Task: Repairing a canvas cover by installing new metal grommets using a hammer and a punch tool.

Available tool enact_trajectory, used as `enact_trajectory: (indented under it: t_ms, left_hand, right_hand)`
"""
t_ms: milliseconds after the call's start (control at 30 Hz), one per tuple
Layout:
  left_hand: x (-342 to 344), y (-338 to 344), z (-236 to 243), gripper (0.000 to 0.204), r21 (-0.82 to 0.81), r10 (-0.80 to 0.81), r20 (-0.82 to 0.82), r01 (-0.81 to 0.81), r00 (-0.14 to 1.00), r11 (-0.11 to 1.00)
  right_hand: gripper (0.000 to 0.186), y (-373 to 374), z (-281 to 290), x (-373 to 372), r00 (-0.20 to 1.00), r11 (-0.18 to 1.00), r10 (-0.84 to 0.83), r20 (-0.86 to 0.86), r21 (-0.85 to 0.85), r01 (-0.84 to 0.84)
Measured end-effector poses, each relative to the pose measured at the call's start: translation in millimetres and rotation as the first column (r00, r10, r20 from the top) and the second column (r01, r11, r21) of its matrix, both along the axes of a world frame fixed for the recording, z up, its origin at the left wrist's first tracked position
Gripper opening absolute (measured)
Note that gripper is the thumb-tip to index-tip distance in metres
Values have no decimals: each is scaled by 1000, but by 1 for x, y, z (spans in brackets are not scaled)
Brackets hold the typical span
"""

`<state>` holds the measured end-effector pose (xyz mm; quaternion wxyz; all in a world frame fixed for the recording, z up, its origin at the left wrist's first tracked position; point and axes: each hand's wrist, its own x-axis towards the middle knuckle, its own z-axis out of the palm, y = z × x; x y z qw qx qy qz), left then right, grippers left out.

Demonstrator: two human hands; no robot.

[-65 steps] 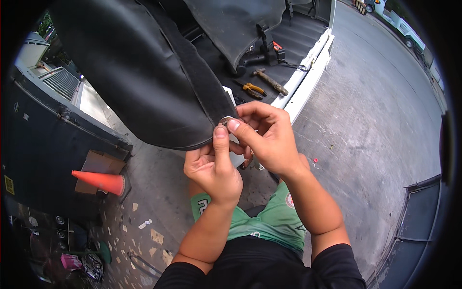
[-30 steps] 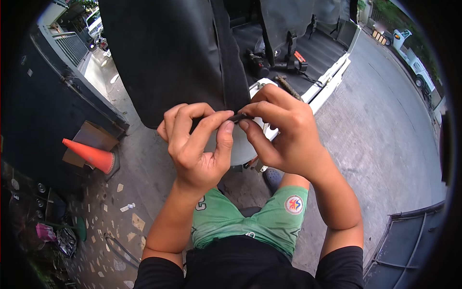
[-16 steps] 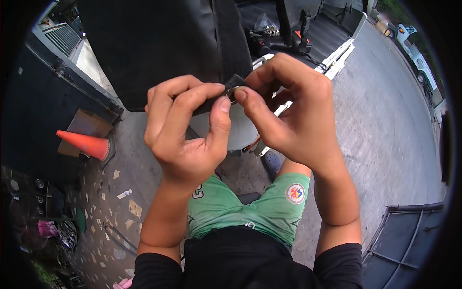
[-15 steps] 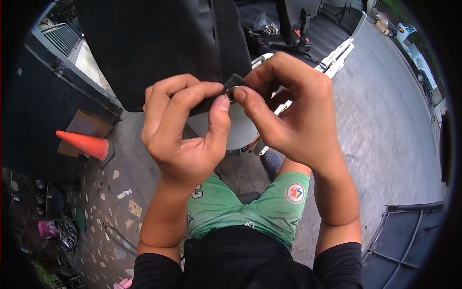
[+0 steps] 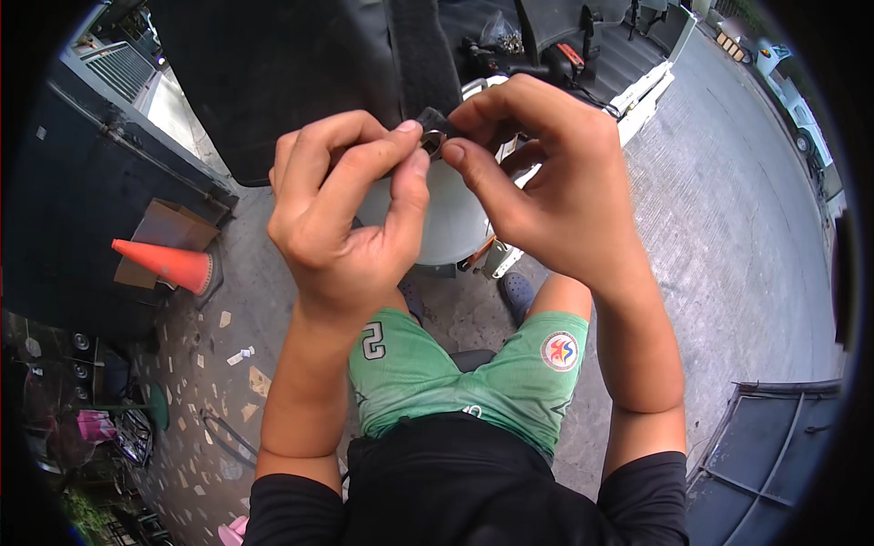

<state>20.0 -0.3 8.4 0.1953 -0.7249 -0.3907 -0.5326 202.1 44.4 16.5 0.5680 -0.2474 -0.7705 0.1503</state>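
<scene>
My left hand [image 5: 341, 209] pinches a small shiny metal ring [image 5: 433, 142] between thumb and fingertips. Close against it, my right hand [image 5: 560, 182] has its index finger on a short black piece of material [image 5: 431, 117], its thumb beside the ring. The black piece meets the ring; whether it passes through I cannot tell. Behind the hands hangs a large black sheet of fabric or vinyl [image 5: 291, 82], with a fuzzy dark band along its right edge. Below the fingers a pale round surface [image 5: 446, 223] shows in part.
A clear bag of small metal pieces [image 5: 503, 35] and a black tool [image 5: 510, 62] lie beyond my right hand. An orange traffic cone [image 5: 168, 264] lies tipped near a cardboard box [image 5: 173, 227] at left. A metal panel [image 5: 765, 446] stands at lower right.
Both hands have moved slightly up and now show the ring more openly between them. The black sheet sits a little higher in view.
</scene>
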Motion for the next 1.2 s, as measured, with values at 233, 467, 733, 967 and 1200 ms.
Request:
enact_trajectory:
  t_ms: [233, 467, 733, 967, 1200]
  left_hand:
    - [2, 1, -2, 24, -31, -57, 68, 59, 996, 998]
    - [-2, -8, 11, 24, -181, -51, 105, 69, 993, 981]
    - [-12, -10, 11, 32, -274, -127, 94, 149, 987, 950]
    - [-9, -8, 7, 31, -238, -133, 103, 155, 986, 959]
    - [2, -5, 6, 24, -182, -63, 168, 94, 984, 979]
  right_hand:
    - [12, -1, 6, -1, 1000, 1000, -17, -6, -16, 17]
    - [15, -1, 3, -1, 997, 996, 71, -17, -52, -72]
    - [17, -3, 1, -4, 998, 994, -48, 30, -94, 50]
    - [19, 0, -2, -2, 998, 998, -32, 55, -47, 35]
    - [20, 1, -4, -1, 998, 998, -44, 49, 44, 42]
